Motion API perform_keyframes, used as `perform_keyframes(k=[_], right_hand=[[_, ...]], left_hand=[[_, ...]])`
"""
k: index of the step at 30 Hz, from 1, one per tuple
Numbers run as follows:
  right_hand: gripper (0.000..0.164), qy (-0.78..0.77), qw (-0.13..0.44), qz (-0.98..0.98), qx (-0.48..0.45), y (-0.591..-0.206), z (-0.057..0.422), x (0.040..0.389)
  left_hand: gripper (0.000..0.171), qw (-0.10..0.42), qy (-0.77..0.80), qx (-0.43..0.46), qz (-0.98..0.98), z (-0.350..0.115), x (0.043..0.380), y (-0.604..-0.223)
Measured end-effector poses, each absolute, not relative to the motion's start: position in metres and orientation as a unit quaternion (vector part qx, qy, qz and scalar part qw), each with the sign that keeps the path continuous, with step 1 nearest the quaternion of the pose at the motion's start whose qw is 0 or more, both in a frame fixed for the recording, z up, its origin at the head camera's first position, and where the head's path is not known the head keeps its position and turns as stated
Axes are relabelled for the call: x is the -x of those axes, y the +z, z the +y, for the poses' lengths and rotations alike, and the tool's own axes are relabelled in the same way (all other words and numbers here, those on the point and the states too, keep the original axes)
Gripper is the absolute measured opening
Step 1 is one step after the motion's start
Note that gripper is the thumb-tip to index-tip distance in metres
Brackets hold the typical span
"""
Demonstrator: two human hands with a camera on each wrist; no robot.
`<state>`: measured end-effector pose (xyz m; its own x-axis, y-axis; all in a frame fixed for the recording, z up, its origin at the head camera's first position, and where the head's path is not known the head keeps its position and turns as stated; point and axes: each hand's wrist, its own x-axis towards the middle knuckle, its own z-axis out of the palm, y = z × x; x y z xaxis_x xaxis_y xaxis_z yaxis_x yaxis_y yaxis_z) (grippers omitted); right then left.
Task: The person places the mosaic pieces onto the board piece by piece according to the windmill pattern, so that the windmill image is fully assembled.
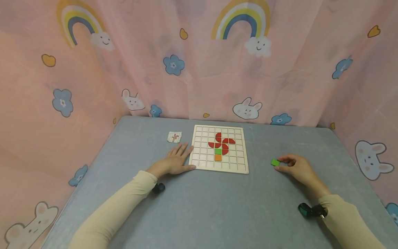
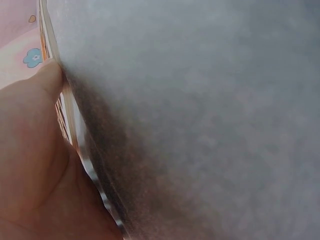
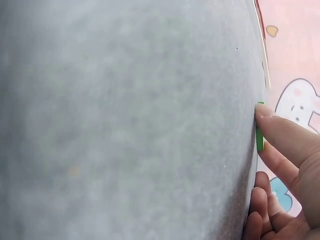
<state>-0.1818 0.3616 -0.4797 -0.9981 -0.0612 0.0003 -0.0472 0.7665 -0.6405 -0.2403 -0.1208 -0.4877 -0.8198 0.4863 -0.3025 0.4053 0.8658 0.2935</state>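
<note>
A pale wooden grid board [image 1: 202, 162] lies on the table, bearing several red curved pieces [image 1: 225, 148], a green square [image 1: 218, 151] and an orange square [image 1: 218, 157]. At the board's left edge rests my left hand [image 1: 174, 162], fingers spread and thumb touching the near corner. In the left wrist view that thumb [image 2: 50, 80] meets the board's edge. To the right of the board, my right hand [image 1: 295, 168] pinches a green square tile [image 1: 275, 162] between thumb and fingers. The right wrist view shows the same tile [image 3: 259, 139] edge-on, partly hidden by a fingertip.
A small pattern card [image 1: 174, 137] with a printed grid and red pinwheel lies left of the board. The grey table [image 1: 217, 207] is bordered by a pink printed curtain [image 1: 199, 86] at the back and both sides. Dark wrist cameras [image 1: 311, 210] sit under both forearms.
</note>
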Motion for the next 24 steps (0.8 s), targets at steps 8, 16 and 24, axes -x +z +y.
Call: perform_keyframes(k=[8, 16, 24], right_hand=[[0.043, -0.336, 0.005, 0.941, 0.032, -0.4817, 0.3618, 0.1836], [0.040, -0.339, 0.001, 0.940, 0.033, -0.4813, 0.3606, 0.1837], [0.039, -0.339, -0.004, 0.940, 0.038, -0.4802, 0.3602, 0.1826]], left_hand=[[0.093, 0.188, 0.110, -0.233, 0.948, -0.1203, 0.2400, -0.4865], [0.092, 0.191, 0.111, -0.235, 0.947, -0.1205, 0.2396, -0.4849], [0.092, 0.189, 0.112, -0.233, 0.947, -0.1199, 0.2384, -0.4842]])
